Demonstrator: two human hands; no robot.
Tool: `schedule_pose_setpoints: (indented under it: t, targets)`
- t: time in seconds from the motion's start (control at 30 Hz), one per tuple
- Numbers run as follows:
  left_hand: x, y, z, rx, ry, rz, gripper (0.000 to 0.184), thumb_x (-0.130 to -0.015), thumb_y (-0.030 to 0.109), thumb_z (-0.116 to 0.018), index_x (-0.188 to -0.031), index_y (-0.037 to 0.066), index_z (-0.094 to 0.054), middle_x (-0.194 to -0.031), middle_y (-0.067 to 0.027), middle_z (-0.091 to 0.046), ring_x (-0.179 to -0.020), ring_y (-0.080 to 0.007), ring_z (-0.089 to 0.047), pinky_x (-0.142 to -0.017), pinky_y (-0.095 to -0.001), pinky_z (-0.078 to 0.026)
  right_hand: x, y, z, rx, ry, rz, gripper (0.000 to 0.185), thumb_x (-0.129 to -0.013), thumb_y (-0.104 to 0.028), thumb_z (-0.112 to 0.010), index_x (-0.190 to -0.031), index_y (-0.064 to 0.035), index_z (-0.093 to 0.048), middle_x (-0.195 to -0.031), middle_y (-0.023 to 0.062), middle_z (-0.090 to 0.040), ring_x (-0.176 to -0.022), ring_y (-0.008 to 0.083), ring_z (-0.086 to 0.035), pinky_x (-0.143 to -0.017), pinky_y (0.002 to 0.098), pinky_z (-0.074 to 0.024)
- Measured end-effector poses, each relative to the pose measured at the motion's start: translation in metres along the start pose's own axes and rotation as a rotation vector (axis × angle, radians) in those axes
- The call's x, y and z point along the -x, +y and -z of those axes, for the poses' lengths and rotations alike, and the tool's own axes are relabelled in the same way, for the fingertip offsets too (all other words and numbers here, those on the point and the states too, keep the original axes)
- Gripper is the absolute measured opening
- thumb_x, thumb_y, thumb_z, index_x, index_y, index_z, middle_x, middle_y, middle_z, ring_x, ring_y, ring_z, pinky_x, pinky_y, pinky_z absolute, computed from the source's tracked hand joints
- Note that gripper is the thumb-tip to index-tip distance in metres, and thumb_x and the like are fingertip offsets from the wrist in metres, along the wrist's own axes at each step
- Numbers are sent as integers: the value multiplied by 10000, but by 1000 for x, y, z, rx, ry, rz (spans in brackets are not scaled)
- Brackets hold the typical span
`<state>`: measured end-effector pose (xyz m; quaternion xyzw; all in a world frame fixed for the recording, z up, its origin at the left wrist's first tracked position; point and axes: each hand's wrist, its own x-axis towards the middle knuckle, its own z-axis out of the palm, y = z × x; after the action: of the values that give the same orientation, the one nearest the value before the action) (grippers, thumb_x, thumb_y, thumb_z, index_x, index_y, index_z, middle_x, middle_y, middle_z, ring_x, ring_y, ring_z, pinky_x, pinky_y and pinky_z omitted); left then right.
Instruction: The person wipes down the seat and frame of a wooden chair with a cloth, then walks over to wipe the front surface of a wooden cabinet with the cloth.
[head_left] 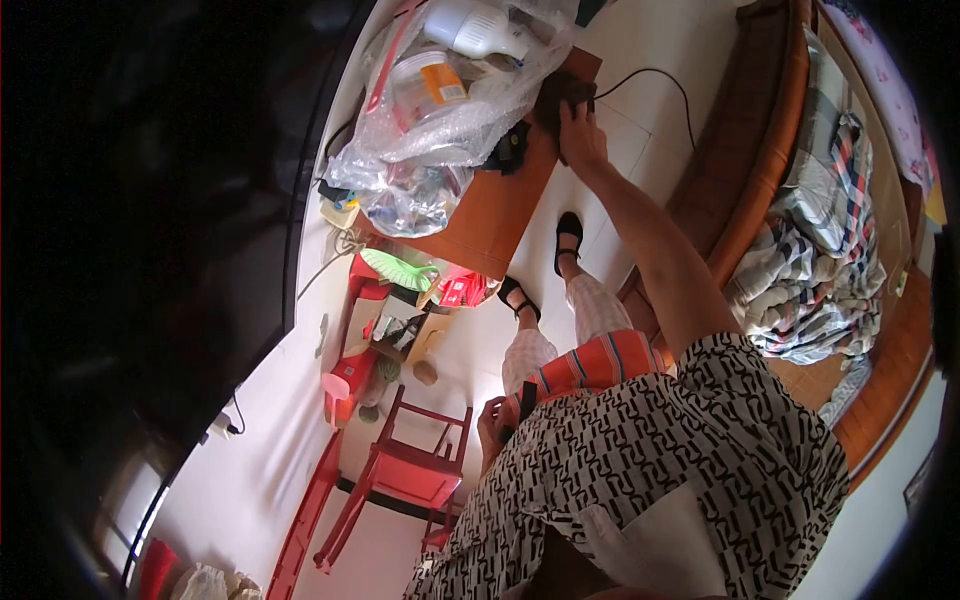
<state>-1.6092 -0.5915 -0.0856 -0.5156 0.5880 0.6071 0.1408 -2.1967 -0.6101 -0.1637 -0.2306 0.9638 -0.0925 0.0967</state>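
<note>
My right hand (582, 135) reaches out to the edge of a brown wooden table (495, 215), its fingers closed over a dark brown object (560, 100) that I cannot clearly make out. A black item (508, 155) lies on the table beside it. Low at my waist, my left hand (491, 424) has its fingers curled against a small black object (524, 403), next to a red striped cloth or bag (597, 365) at my front.
Clear plastic bags (430, 125) hold a jar and a white bottle on the table. A black cable (655, 72) curves over the floor. Boxes (400, 325) and a red chair (415, 470) stand left. A wooden sofa (765, 170) with folded fabrics (810, 270) is right.
</note>
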Motion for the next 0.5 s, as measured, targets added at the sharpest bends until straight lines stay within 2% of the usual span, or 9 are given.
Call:
schedule_pose_setpoints:
  t: [0.1,0.2,0.3,0.37,0.5]
  targets:
    - [0,-15,7,11,-6,48,473,-973,373,-611,-1216,-32,-598,-917,-185,-720,-778,-217,-686,-667,-336,-538,53,-19,-22,14,-8,-2,623,-844,-107,-639,-1428,-70,-425,-1396,263,-419,-1148,431,-562,-845,498,-573]
    - [6,-16,15,37,-4,19,471,-976,388,-609,-1212,-20,-600,-910,-176,-715,-769,-193,-672,-656,-319,-527,99,-41,-46,-84,-4,11,578,-890,-136,-596,-1429,-16,-429,-1416,300,-410,-1163,440,-553,-803,495,-591]
    - [16,-21,24,70,14,10,452,-981,381,-609,-1200,-15,-604,-907,-163,-712,-771,-179,-664,-651,-310,-522,144,-71,-46,-212,-115,-71,543,-898,-129,-572,-1418,-28,-451,-1403,302,-418,-1166,451,-544,-835,510,-582]
    - [19,-29,30,81,14,51,432,-987,369,-609,-1192,-11,-605,-909,-154,-711,-775,-170,-659,-649,-304,-519,181,-89,-49,-233,-87,3,528,-907,-127,-548,-1419,-39,-454,-1394,302,-428,-1162,455,-544,-843,512,-578]
    - [22,-64,38,220,-14,-33,392,-992,331,-616,-1193,-5,-603,-913,-138,-706,-778,-158,-654,-649,-290,-515,213,-119,-73,-195,-84,134,502,-903,-119,-554,-1394,-57,-472,-1380,292,-446,-1161,437,-553,-835,495,-582]
